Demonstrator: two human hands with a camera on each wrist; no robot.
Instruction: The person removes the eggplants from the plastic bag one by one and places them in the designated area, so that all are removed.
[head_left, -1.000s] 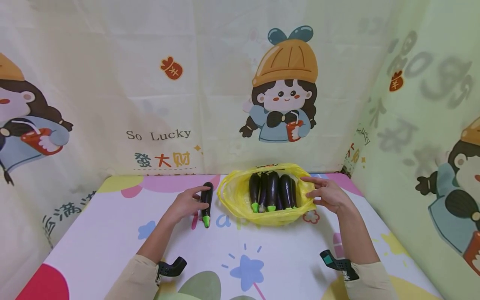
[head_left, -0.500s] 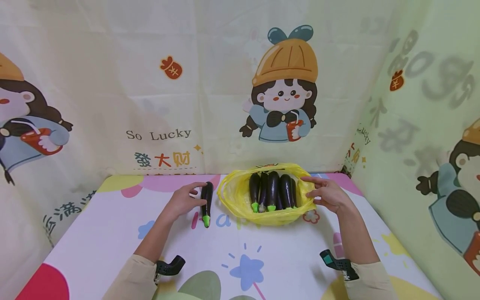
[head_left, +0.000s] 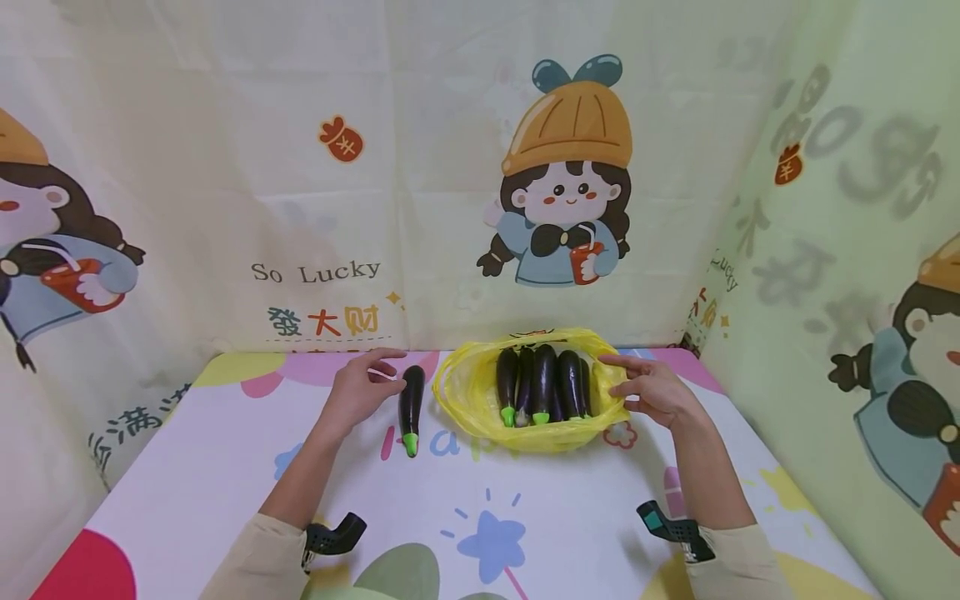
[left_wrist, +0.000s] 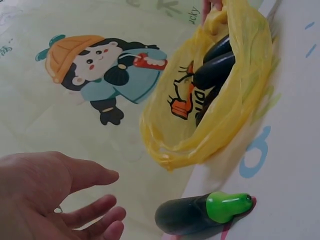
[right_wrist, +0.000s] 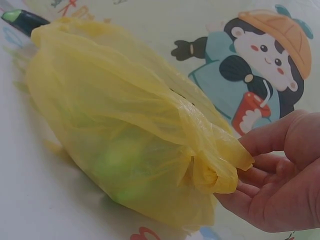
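Pale cloth (head_left: 435, 200) printed with cartoon girls hangs behind and around my white table (head_left: 405, 508), whose top is dotted with bright patches, stars and letters. Taking my own edge of the table as six o'clock, a lone eggplant (head_left: 411, 408) lies towards eleven, its green cap pointing at six and its dark rounded end at twelve. Between twelve and one sits a yellow bag (head_left: 555, 438), its mouth gaping, with several other eggplants (head_left: 543, 383) side by side inside, their visible green caps towards six.

My left hand (head_left: 362, 392) hovers on the nine o'clock side of the lone eggplant, near its dark end. That forearm slants towards one o'clock. Thumb and fingers are spread and gently bent, with a clear gap between them, and I have hold of nothing; from the left wrist, my fingertips show apart from the eggplant.

My right hand (head_left: 654, 390) is at the three o'clock end of the bag. This forearm leans towards eleven, and my bent thumb and fingers, only partly closed, pinch the crumpled edge of the plastic. Beige sleeves (head_left: 258, 554) reach partway along both forearms, and a black gadget (head_left: 333, 535) is strapped to each.
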